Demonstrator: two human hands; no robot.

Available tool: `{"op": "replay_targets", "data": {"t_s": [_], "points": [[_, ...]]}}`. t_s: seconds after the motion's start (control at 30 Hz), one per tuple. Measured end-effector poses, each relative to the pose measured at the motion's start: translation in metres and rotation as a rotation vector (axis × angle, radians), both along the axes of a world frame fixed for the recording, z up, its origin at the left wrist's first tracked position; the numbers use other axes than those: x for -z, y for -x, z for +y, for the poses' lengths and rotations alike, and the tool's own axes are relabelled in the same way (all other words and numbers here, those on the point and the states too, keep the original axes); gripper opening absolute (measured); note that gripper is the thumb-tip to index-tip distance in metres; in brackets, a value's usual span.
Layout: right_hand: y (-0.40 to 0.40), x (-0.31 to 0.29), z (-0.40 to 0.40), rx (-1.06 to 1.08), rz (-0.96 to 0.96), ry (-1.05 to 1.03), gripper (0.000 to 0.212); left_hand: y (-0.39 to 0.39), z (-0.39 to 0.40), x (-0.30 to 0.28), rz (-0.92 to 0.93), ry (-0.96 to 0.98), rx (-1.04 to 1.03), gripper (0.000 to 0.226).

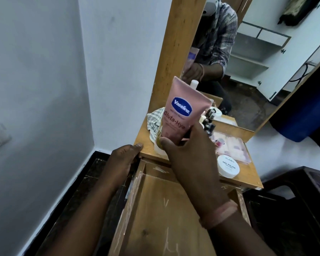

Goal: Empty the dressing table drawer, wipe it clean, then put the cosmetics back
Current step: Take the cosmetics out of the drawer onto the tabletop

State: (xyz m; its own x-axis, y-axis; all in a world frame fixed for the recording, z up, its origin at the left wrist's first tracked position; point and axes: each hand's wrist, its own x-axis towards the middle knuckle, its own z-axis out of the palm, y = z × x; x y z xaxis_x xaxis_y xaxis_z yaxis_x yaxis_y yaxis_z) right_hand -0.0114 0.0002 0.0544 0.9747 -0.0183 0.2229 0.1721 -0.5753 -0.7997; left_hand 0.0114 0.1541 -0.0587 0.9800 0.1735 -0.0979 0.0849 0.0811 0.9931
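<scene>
Holding the pink tube (183, 115) crimped end up above the tabletop's (248, 174) front edge, my right hand (190, 154) has thumb and fingers clamped on its lower end. My left hand (123, 159) lies at the front left corner, thumb on the tabletop, fingers curled over the side. The drawer (164, 209) stands open below, its visible floor bare. At the back left corner lies a checked cloth (154, 120). A white jar (228, 166) marked nail polish sits near the front edge; behind it, a clear box (231, 146) holds pale items I cannot identify. Small bottles (209, 121) stand by the mirror (257, 61).
</scene>
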Motion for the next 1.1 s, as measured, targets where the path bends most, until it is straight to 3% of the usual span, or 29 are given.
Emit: {"op": "replay_targets", "data": {"t_s": [0.3, 0.7, 0.87, 0.93, 1.0, 1.1], "points": [[-0.022, 0.025, 0.029, 0.044, -0.005, 0.011, 0.043, -0.009, 0.003, 0.003, 0.095, 0.131, -0.047, 0.050], [-0.014, 0.034, 0.031, 0.083, -0.034, 0.123, 0.045, -0.007, 0.003, 0.002, 0.046, 0.069, -0.084, 0.042], [0.010, 0.028, 0.016, 0.105, -0.031, 0.092, 0.045, -0.012, 0.012, 0.011, -0.123, -0.313, -0.293, 0.013], [0.019, 0.024, 0.006, 0.124, -0.019, 0.072, 0.048, -0.016, 0.016, -0.003, -0.251, -0.435, -0.275, 0.003], [0.022, 0.021, -0.002, 0.132, -0.035, 0.075, 0.049, -0.032, 0.015, -0.021, -0.367, -0.611, -0.152, 0.017], [0.019, 0.016, -0.005, 0.126, -0.064, 0.080, 0.047, -0.068, -0.006, -0.052, -0.342, -1.129, 0.124, 0.051]]}}
